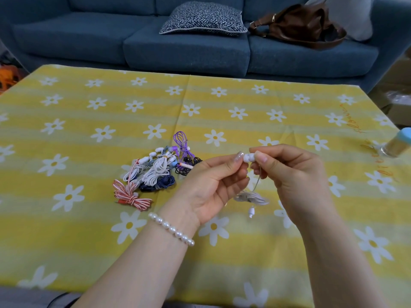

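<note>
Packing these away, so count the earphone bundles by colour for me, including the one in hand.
Red-and-white striped: 1
White in the pile: 1, perhaps more
Held white: 1
Navy: 1
Purple: 1
Black: 1
Total: 6 told apart

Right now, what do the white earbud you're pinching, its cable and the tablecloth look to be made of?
The white earbud: hard plastic, smooth and slightly glossy; a soft silicone tip is likely, but blur leaves that open. Its cable: thin pale rubbery plastic sheath, hanging limp in a bundle. The tablecloth: woven fabric, matt, with printed daisies and a fold crease.
</note>
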The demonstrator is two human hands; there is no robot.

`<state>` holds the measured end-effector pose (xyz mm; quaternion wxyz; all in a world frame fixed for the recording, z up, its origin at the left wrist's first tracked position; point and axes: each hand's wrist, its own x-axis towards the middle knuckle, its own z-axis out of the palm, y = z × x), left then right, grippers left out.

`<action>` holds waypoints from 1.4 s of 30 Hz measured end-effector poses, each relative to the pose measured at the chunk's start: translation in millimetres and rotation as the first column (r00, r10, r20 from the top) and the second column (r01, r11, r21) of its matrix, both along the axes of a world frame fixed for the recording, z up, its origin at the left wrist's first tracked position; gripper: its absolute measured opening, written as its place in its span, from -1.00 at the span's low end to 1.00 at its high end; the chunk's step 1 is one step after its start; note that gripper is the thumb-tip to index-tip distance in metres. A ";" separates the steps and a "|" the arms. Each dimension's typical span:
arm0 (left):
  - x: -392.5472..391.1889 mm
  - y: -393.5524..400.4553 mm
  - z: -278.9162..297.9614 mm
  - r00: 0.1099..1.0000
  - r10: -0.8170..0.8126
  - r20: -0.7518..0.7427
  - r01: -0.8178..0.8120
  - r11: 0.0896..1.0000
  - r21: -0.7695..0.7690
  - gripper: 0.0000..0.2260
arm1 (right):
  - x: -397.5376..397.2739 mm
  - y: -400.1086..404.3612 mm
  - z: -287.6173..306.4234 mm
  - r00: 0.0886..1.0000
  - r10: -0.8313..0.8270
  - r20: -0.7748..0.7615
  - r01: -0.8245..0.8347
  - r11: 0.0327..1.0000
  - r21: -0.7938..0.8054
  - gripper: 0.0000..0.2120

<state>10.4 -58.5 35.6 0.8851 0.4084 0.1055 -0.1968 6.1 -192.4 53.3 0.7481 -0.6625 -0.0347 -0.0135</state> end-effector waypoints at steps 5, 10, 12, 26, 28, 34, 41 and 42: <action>-0.9 -2.4 -0.6 1.000 0.014 -0.011 -0.014 0.999 -0.051 -0.90 | 1.1 -0.3 -3.3 0.999 0.025 -0.038 -0.025 1.000 0.010 -0.94; -1.0 -5.0 -4.9 0.999 0.039 -0.020 -0.040 0.999 -0.035 -0.75 | -0.8 2.0 -1.7 0.999 0.001 -0.037 -0.001 1.000 -0.004 -0.93; -0.5 -4.8 -5.8 0.999 0.034 -0.041 -0.036 0.999 -0.035 -0.77 | -0.7 2.4 -1.2 1.000 -0.017 -0.006 0.016 0.998 -0.061 -0.83; 2.0 -4.8 -3.7 0.993 0.117 0.010 -0.117 0.987 0.111 -0.89 | 4.1 10.2 -10.2 0.918 0.050 -0.392 0.054 0.967 0.248 -0.86; 2.7 -2.1 -4.2 0.992 0.119 0.037 -0.123 0.984 0.130 -0.91 | 5.1 9.4 -9.9 0.903 0.070 -0.423 0.052 0.962 0.269 -0.86; 2.8 0.7 -4.1 0.997 0.070 0.016 -0.072 0.984 0.165 -0.94 | 5.5 4.8 -10.4 0.905 0.116 -0.410 -0.001 0.963 0.270 -0.89; 3.4 3.0 -3.0 0.999 -0.023 -0.045 0.026 0.998 0.062 -0.87 | 6.3 2.4 -11.6 0.893 0.206 -0.399 -0.078 0.946 0.313 -0.81; 3.2 2.6 -1.8 0.999 -0.026 -0.029 0.027 0.999 0.045 -0.84 | 6.9 2.9 -10.8 0.893 0.220 -0.393 -0.077 0.935 0.347 -0.83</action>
